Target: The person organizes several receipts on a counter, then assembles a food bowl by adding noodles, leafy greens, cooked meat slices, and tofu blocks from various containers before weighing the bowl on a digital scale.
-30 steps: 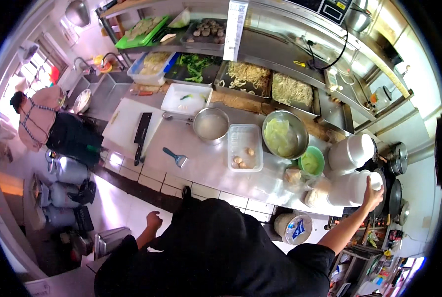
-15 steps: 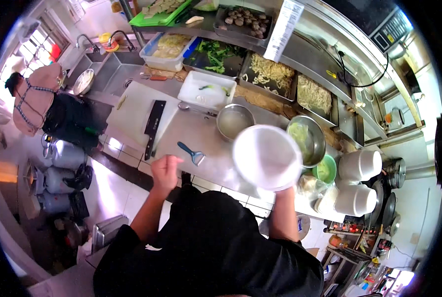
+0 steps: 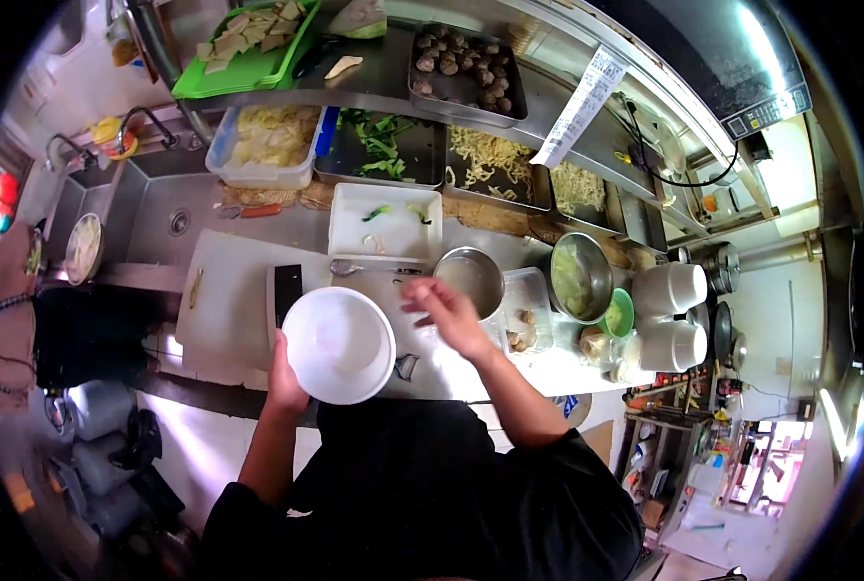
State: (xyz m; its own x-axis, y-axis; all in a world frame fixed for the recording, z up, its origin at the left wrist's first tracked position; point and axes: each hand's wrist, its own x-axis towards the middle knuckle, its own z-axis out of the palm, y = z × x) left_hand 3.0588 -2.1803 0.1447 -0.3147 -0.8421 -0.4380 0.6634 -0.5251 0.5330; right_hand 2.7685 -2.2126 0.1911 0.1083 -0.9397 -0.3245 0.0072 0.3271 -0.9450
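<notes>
My left hand (image 3: 287, 380) is closed on the side of a white bowl (image 3: 340, 341), tilted so its bare inside shows. Over the counter, my right hand (image 3: 448, 318) is slightly blurred, its fingers apart and nothing visible in them. It is beside a steel bowl (image 3: 473, 279) of cloudy liquid; whether they touch I cannot tell. Under the white bowl's left side, a black-bladed knife (image 3: 287, 289) lies on the white cutting board (image 3: 224, 300), its handle hidden. Part of a peeler (image 3: 407, 366) shows at the bowl's right edge. Behind is a white tray (image 3: 386, 237) with a few green scraps.
Right of my right hand stand a clear container (image 3: 529, 305) with brown pieces, a steel bowl (image 3: 579, 276) of pale green slices and a green bowl (image 3: 623, 312). White bowls (image 3: 669, 346) are stacked beyond. Food trays (image 3: 490, 165) line the back. Another person (image 3: 6, 310) stands at far left.
The white bowl has passed from my right hand to my left and moved leftward. My right hand now reaches over the counter near the steel bowl. The view has shifted too.
</notes>
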